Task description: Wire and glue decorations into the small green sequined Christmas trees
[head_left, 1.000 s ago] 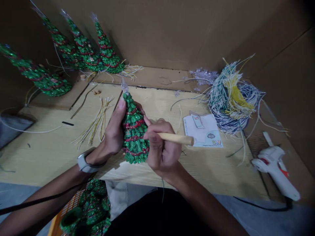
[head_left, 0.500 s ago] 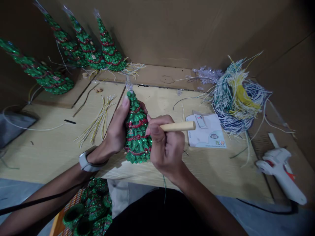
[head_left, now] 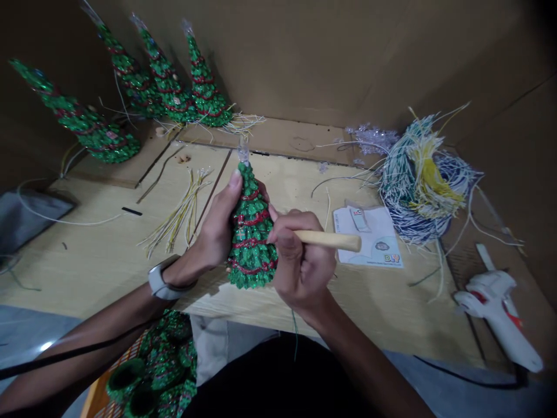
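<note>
A small glittery green tree (head_left: 251,232) with red garland bands stands on the front part of a wooden board (head_left: 108,255). My left hand (head_left: 217,229) wraps round its left side, thumb up near the clear tip. My right hand (head_left: 300,261) is closed on a tool with a pale wooden handle (head_left: 331,239); the working end points into the tree's right side and is hidden by my fingers. A watch sits on my left wrist.
Several finished green trees (head_left: 165,87) lean at the back left. A bundle of blue, white and yellow wires (head_left: 420,186) lies back right, loose yellow wires (head_left: 183,209) left of the tree. A white glue gun (head_left: 496,316) rests at right, a paper packet (head_left: 374,241) nearby. More trees (head_left: 161,371) sit in a basket below.
My right hand dipped the wooden handle back down after raising it, still working at the tree's side. The view shifted slightly; the left hand kept its hold.
</note>
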Tool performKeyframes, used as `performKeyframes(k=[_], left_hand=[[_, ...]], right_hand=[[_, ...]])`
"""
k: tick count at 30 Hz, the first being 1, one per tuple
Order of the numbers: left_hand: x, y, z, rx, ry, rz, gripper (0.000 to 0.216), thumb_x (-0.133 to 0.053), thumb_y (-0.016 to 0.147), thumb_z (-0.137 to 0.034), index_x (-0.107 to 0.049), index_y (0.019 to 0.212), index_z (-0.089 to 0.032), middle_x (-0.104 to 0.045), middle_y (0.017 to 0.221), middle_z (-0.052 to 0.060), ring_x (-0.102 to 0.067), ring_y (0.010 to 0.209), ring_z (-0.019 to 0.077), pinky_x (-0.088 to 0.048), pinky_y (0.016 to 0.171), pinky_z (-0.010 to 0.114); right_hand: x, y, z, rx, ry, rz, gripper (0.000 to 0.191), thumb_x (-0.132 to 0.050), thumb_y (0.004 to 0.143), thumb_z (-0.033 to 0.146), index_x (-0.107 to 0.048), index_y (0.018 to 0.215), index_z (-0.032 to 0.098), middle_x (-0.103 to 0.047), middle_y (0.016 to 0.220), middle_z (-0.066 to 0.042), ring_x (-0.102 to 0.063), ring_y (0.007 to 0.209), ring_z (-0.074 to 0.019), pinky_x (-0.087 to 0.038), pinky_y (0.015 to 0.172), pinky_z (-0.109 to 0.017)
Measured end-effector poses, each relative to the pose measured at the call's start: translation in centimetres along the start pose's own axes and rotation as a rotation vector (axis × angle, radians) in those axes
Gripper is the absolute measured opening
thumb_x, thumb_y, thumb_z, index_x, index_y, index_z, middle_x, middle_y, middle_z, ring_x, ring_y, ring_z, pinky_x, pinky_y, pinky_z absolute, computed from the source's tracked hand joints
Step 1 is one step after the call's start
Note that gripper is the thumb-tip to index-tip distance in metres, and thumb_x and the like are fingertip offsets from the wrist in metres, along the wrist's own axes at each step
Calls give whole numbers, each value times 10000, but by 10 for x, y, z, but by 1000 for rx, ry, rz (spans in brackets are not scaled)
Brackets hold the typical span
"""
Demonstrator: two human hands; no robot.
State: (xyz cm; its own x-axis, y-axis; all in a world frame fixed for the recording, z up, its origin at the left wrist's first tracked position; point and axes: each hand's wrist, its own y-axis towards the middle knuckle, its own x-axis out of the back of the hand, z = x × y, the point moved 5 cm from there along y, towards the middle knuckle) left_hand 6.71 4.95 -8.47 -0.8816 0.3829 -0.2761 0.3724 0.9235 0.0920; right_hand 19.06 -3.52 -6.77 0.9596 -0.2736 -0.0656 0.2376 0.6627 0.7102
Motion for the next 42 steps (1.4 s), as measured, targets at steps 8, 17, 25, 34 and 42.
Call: performKeyframes(k=[8, 17, 25, 34, 42], left_hand=[[-2, 0, -1, -3, 13, -21, 554, -439, 1124, -629, -738, 943, -199, -736, 895, 83, -758, 955, 267, -597, 744, 351], [-6, 1, -8, 3, -8, -10, 549, -447, 1130, -606, -743, 937, -185, -741, 827, 63, -656, 715, 186, -542, 674, 331], [-6, 0, -5, 16, 36, -41, 571, -439, 1118, -643, -752, 919, -209, -695, 809, 62, -666, 697, 196, -540, 645, 327], [0, -2, -2, 51, 30, -39, 563, -463, 1121, -654, -757, 968, -199, -643, 713, 24, -590, 591, 170, -493, 576, 307], [1, 0, -1, 48, 41, -55, 509, -506, 1103, -651, -743, 987, -216, -701, 779, 50, -734, 793, 246, -557, 628, 338]], right_hand=[[1, -3, -4, -103, 4, 8, 177, -558, 1152, 324, -685, 1051, 252, -695, 940, 4, -697, 828, -138, -646, 921, -381], [-2, -2, -6, -131, -24, 52, 194, -519, 1167, 344, -665, 1070, 261, -706, 897, 13, -707, 801, -140, -659, 893, -387], [-4, -2, -3, -66, -24, 73, 188, -509, 1168, 331, -646, 1059, 264, -703, 914, 15, -706, 835, -149, -645, 1002, -442], [-2, -4, -11, -304, 95, -28, 263, -547, 1165, 429, -665, 1009, 252, -660, 875, 22, -623, 716, -112, -511, 654, -295], [-4, 3, -6, -313, 94, -97, 317, -533, 1166, 466, -633, 951, 256, -581, 817, 38, -568, 674, -105, -487, 639, -289]])
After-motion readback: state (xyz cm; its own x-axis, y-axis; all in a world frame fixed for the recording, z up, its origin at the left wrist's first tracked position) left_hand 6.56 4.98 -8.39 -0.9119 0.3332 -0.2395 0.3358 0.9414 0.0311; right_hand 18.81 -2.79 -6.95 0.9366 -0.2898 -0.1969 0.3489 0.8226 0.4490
